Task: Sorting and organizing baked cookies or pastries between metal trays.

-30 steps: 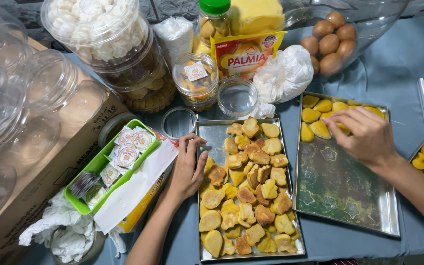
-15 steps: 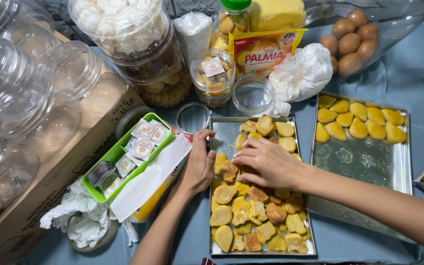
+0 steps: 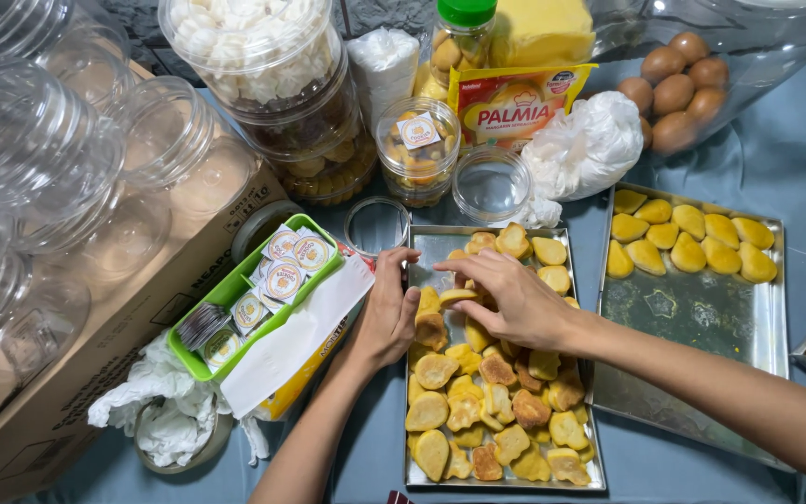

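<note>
A blue-grey tabletop point(image 3: 366, 457) carries everything. Under the hands lies a metal tray point(image 3: 426, 245) of browned cookies; just right of them sits a second tray point(image 3: 701, 317) with yellow cookies along its far edge. Beyond the hands stand a small clear jar point(image 3: 491, 184), a white plastic bag point(image 3: 590, 145) and a yellow packet point(image 3: 513, 107). To their left rests a cardboard box point(image 3: 95, 355).

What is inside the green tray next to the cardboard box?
The green tray holds round printed stickers and a dark stack of discs. A white paper sheet covers its right edge; anything beneath is hidden.
</note>
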